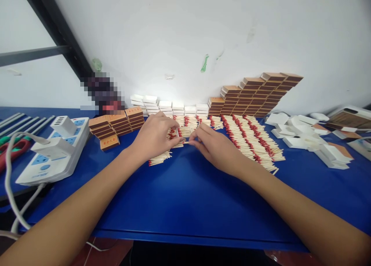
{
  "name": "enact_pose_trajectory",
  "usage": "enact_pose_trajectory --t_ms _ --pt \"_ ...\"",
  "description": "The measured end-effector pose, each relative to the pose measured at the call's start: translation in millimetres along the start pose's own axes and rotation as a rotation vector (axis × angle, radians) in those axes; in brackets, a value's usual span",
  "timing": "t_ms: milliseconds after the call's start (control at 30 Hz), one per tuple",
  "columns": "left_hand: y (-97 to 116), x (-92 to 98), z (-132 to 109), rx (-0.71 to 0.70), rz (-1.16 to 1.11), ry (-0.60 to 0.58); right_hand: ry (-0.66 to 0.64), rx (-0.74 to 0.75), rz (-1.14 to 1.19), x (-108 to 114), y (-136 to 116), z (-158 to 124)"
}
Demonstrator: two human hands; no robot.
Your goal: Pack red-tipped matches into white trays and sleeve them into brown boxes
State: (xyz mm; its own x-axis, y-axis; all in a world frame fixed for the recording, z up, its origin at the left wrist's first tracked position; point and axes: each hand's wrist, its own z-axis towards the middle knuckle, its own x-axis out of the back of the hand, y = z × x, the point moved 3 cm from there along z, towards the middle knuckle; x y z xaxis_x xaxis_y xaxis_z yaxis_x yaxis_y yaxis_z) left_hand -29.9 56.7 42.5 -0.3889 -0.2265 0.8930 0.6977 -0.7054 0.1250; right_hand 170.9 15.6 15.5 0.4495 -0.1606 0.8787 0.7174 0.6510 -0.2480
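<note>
My left hand (pixel 158 132) is closed, thumb and fingers gripping a small white matchbox tray (pixel 177 132), largely hidden by the fingers. My right hand (pixel 213 144) is pinched just to its right, with the pale stick of a match (pixel 187 142) at the fingertips. Red-tipped matches (pixel 162 157) lie under and in front of my left hand. Right of my right hand spreads a larger bed of matches (pixel 252 136) in rows. Behind both hands, white trays (pixel 165 105) are stacked along the wall.
Stacked brown matchboxes (pixel 255 96) rise in steps against the wall at right; a smaller group of matchboxes (pixel 116 125) stands at left. Loose white trays (pixel 304 132) are piled at right. A power strip (pixel 66 157) with cables and red-handled scissors (pixel 11 152) occupy the left side.
</note>
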Motion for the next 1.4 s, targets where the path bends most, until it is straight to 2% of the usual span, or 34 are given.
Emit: enact_pose_trajectory --t_ms 133,333,500,933,1033,1200,1400 --pt "8 -4.3 -1 -0.054 -0.046 -0.029 0.121 -0.036 -0.141 10 8 1" --pt "16 -3.1 -2 -0.074 -0.131 -0.039 0.102 -0.035 -0.257 7 9 2" --pt "17 -1.7 -2 -0.078 -0.152 -0.025 0.09 -0.021 -0.231 6 6 1" --pt "4 1.3 -1 -0.02 -0.125 0.048 0.233 0.052 -0.053 11 1 -3" --pt "0 3.2 0 0.011 -0.071 0.055 0.171 0.07 -0.052 1 -3 -2" --pt "-4 4.8 2 0.051 -0.019 0.07 -0.04 0.104 -0.041 -23 -8 1" --pt "-5 3.2 1 0.044 0.001 0.082 -0.078 0.069 0.009 -29 -5 2"
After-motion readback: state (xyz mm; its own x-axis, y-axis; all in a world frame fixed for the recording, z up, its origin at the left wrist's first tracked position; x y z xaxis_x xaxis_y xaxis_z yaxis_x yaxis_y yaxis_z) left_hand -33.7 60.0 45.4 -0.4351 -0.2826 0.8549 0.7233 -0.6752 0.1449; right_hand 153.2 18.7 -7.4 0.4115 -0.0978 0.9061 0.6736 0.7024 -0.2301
